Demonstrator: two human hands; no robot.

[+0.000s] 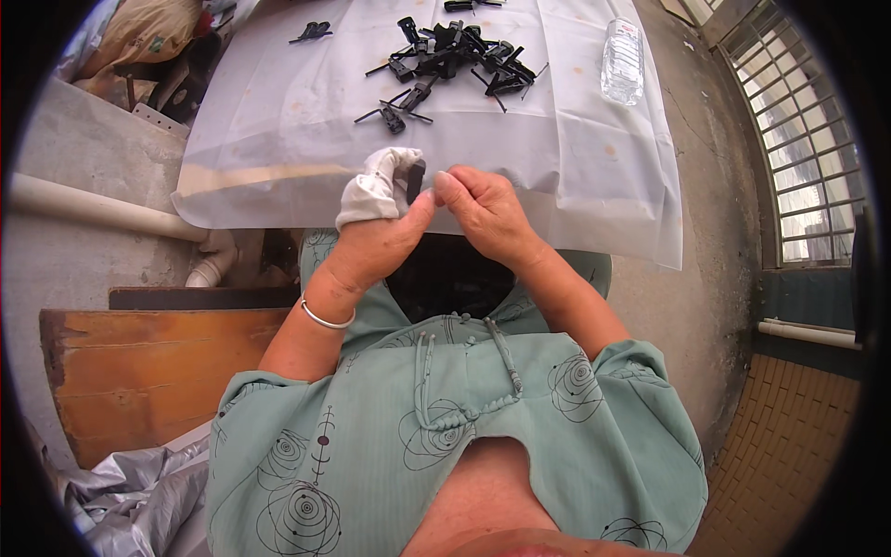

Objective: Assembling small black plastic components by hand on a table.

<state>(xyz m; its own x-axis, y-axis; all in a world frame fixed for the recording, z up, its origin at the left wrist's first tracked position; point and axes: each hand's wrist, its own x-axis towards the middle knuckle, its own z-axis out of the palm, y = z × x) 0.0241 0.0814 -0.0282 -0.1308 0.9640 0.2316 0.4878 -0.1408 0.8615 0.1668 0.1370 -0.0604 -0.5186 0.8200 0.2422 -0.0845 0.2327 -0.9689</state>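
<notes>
My left hand point(390, 237) is closed around a small black plastic part point(416, 180) at the near edge of the table. A white cloth point(373, 190) covers the fingers of that hand. Thumb and fingers pinched together, my right hand point(490, 212) meets the left thumb beside the part; whatever it grips is hidden. Beyond both hands lies a heap of black plastic pieces point(455, 54) with thin rod-like ends. A few similar pieces point(393, 119) lie nearer to me, in front of the heap.
White plastic sheeting point(278, 121) covers the table. A clear bottle point(623, 63) lies at the far right, and a small black piece point(313, 32) sits far left. Left of the table run a pale pipe point(102, 206) and a wooden board point(158, 371). A barred window point(798, 130) stands right.
</notes>
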